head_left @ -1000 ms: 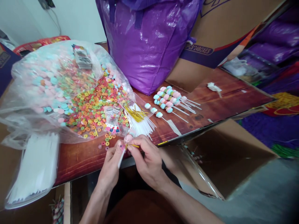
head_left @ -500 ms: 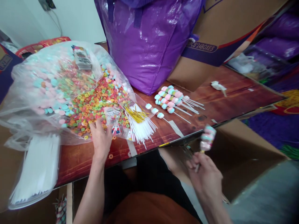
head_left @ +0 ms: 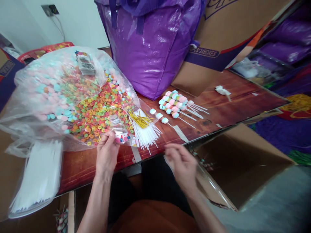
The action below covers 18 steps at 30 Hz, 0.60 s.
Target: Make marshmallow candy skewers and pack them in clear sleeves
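Observation:
My left hand (head_left: 108,149) pinches a small clear printed bag (head_left: 121,136) at the table's front edge. A short gold tie (head_left: 99,138) shows beside its fingertips. My right hand (head_left: 181,163), blurred, hangs before the table edge with loosely bent fingers and nothing visible in them. Between and behind the hands lie gold twist ties (head_left: 139,118) on a fan of white sticks (head_left: 147,136). Farther right are several candy skewers (head_left: 173,103) of pastel marshmallows and gummy rings, plus one partly filled skewer (head_left: 159,116).
A large clear plastic bag (head_left: 26,81) spreads over the left, with marshmallows and gummy rings (head_left: 97,113). White sticks (head_left: 39,178) in a sleeve overhang the edge. A purple bag (head_left: 150,58) and a carton (head_left: 209,42) stand behind. An open cardboard box (head_left: 257,155) sits below right.
My right hand has moved left from over the box, and the wrapped candy skewer is out of it. My left hand has taken hold of a small clear bag.

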Tool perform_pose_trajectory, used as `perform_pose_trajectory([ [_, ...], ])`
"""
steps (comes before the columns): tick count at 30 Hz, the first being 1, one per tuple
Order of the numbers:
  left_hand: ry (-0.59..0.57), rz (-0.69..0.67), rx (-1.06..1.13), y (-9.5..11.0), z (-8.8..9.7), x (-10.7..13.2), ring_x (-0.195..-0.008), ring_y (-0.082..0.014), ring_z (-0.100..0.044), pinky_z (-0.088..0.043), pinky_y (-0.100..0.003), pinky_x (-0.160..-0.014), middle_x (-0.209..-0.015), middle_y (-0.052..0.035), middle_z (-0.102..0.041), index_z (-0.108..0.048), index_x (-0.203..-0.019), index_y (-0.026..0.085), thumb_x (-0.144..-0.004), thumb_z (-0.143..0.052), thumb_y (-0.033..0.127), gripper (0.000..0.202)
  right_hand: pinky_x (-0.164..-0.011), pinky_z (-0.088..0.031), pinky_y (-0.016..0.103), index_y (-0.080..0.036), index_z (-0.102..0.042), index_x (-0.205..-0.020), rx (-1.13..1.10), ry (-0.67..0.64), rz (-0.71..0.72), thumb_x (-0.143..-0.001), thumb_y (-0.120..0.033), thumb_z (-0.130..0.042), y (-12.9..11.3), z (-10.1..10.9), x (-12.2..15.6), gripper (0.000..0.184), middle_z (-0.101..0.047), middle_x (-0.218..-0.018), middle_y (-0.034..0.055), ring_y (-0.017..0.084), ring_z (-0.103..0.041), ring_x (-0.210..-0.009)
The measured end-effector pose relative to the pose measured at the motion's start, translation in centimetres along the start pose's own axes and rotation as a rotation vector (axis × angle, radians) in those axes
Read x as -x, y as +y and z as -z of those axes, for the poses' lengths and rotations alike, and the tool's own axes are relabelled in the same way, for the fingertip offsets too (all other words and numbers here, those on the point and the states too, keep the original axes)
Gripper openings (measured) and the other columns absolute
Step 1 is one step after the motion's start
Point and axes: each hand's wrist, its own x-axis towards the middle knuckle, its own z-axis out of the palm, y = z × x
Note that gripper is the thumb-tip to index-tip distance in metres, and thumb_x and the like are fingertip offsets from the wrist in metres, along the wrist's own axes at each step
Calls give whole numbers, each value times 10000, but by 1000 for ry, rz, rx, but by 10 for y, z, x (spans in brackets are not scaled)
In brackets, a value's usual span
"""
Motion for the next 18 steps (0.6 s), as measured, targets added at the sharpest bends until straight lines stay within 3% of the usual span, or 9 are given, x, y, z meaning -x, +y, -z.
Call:
perform_pose_trajectory([
  [1,5,51,63,-3,-5,6,-724,-70,-585,-471,-198,-698,-823,41,-656,-667,-746,181,-635,-880,234,245,-612,-470,261,-196,-745,-902,26,-134,10,-860,-307,-676,-7,-21,6,137,-646,-743,9,133,-575,-670],
  [3,42,104,141,-10,-13,15,-722,-65,-605,-490,-198,-717,-822,42,-680,-697,-772,185,-611,-898,209,258,-691,-508,285,-208,-742,-953,-52,-257,10,-809,-280,-718,-14,-59,15,162,-666,-825,14,148,-608,-733],
  [5,56,139,175,-17,-17,22,-727,-72,-629,-506,-206,-741,-813,31,-704,-728,-802,185,-603,-907,212,269,-715,-520,292,-209,-719,-1017,-177,-243,-68,-739,-268,-777,-14,-89,17,290,-676,-875,16,156,-617,-762],
  [8,31,157,204,-24,-16,27,-784,-102,-672,-525,-233,-820,-835,4,-742,-755,-797,178,-578,-921,220,278,-720,-509,290,-198,-715,-932,-358,-156,-226,-738,-306,-780,-9,-115,12,231,-697,-853,13,155,-613,-764],
  [12,12,185,225,-28,-13,33,-830,-116,-692,-529,-234,-868,-836,-5,-760,-766,-742,178,-541,-939,213,268,-653,-456,255,-191,-721,-824,-487,-148,-328,-694,-292,-807,-9,-117,3,186,-693,-787,-5,130,-579,-707],
  [18,-75,249,119,-23,-8,28,-873,-135,-693,-549,-230,-788,-955,-37,-774,-787,-795,192,-596,-920,266,251,-540,-332,217,-176,-648,-686,-459,-275,-342,-696,-273,-809,-9,-94,-3,188,-586,-649,-49,75,-438,-566],
])
